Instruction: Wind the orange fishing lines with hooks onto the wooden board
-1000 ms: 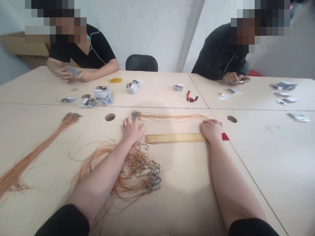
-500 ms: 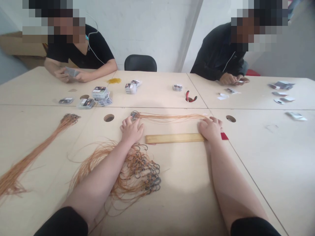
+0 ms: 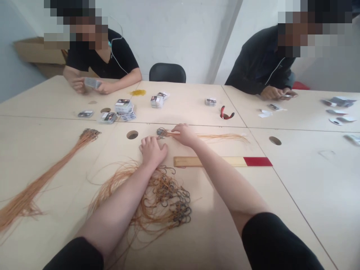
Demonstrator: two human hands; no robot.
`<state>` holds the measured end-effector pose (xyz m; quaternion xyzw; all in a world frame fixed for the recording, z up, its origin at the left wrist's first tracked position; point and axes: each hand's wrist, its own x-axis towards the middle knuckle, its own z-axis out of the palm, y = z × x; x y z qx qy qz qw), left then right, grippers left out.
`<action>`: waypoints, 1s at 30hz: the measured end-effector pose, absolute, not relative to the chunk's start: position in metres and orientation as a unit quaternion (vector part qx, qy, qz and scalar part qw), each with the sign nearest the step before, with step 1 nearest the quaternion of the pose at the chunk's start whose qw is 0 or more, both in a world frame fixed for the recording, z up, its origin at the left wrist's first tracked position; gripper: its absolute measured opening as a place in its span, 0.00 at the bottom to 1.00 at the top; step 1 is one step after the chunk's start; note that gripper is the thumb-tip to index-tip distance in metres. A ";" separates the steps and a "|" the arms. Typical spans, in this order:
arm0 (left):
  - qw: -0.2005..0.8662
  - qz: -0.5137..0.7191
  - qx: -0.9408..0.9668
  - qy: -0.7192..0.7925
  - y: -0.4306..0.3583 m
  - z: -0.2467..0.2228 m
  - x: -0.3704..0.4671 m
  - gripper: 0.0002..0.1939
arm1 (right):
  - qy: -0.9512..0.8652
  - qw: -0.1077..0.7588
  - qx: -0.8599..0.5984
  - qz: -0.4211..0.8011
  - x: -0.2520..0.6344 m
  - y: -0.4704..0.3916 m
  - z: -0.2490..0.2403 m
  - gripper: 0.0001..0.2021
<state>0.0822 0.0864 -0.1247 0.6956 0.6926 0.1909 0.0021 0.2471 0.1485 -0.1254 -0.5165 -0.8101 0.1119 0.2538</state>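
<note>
From where I stood, the straightened bundle of orange hook leaders [image 3: 225,137] lay on the wooden table [image 3: 298,195] just beyond the person's hands, its long axis running left to right, nearly square to the reach. Its hook cluster [image 3: 161,132] sat at the left end; the loose tails trailed off to the right. The right hand [image 3: 184,135] was the nearer one: it came down over the lines just right of the hooks, fingers curled towards them, though I couldn't tell whether they were pinched tight. The left hand [image 3: 153,150] rested on the near side of the hooks, fingers loosely bent and thumb spread wide, with nothing visible in its grasp.

Nearer the person, under the right forearm, a flat wooden strip [image 3: 233,161] with a red end lay roughly parallel to the leaders, apart from them. A tangled heap of hooks [image 3: 168,198] lay beside the left forearm.

As for print, the stacked clear plastic cases [image 3: 123,105] across the table carried dark labels with white patches, but the lettering was too small to read. I made out no brand anywhere.
</note>
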 end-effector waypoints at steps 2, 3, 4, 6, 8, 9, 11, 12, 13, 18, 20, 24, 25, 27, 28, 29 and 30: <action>0.012 0.173 0.700 0.693 0.087 -0.126 0.081 0.21 | -0.820 0.252 -0.500 0.117 0.234 0.158 -0.131 0.08; 0.017 0.167 0.703 0.691 0.088 -0.127 0.081 0.22 | -0.825 0.251 -0.493 0.118 0.229 0.161 -0.133 0.08; 0.021 0.163 0.707 0.688 0.088 -0.128 0.080 0.22 | -0.828 0.250 -0.487 0.118 0.225 0.163 -0.135 0.08; 0.025 0.160 0.713 0.682 0.089 -0.130 0.080 0.23 | -0.831 0.251 -0.483 0.116 0.221 0.165 -0.139 0.09; 0.029 0.158 0.717 0.678 0.091 -0.132 0.080 0.25 | -0.831 0.254 -0.481 0.114 0.218 0.166 -0.142 0.10; 0.032 0.156 0.717 0.678 0.091 -0.133 0.079 0.26 | -0.831 0.256 -0.481 0.113 0.218 0.166 -0.143 0.10; 0.036 0.155 0.717 0.679 0.092 -0.134 0.079 0.27 | -0.830 0.261 -0.480 0.110 0.217 0.164 -0.145 0.11; 0.037 0.156 0.717 0.678 0.093 -0.135 0.078 0.27 | -0.829 0.263 -0.481 0.109 0.216 0.163 -0.145 0.11; 0.038 0.157 0.718 0.677 0.093 -0.135 0.078 0.27 | -0.829 0.265 -0.481 0.107 0.216 0.161 -0.145 0.12; 0.038 0.150 0.718 0.679 0.094 -0.136 0.078 0.28 | -0.820 0.291 -0.483 0.097 0.215 0.148 -0.147 0.14; 0.038 0.148 0.718 0.679 0.094 -0.136 0.078 0.28 | -0.813 0.303 -0.489 0.091 0.214 0.144 -0.148 0.15; 0.033 0.147 0.717 0.680 0.094 -0.136 0.078 0.29 | -0.810 0.285 -0.505 0.089 0.215 0.141 -0.152 0.14; 0.032 0.143 0.716 0.683 0.094 -0.135 0.078 0.29 | -0.808 0.281 -0.510 0.088 0.214 0.141 -0.152 0.14; 0.030 0.135 0.712 0.689 0.094 -0.135 0.079 0.29 | -0.803 0.278 -0.520 0.083 0.214 0.141 -0.152 0.15; 0.029 0.133 0.710 0.691 0.094 -0.135 0.079 0.29 | -0.802 0.275 -0.524 0.080 0.213 0.140 -0.152 0.15; 0.029 0.131 0.710 0.691 0.094 -0.135 0.079 0.28 | -0.801 0.273 -0.527 0.077 0.213 0.140 -0.151 0.16; 0.029 0.131 0.710 0.691 0.094 -0.135 0.079 0.28 | -0.801 0.267 -0.530 0.075 0.212 0.139 -0.150 0.16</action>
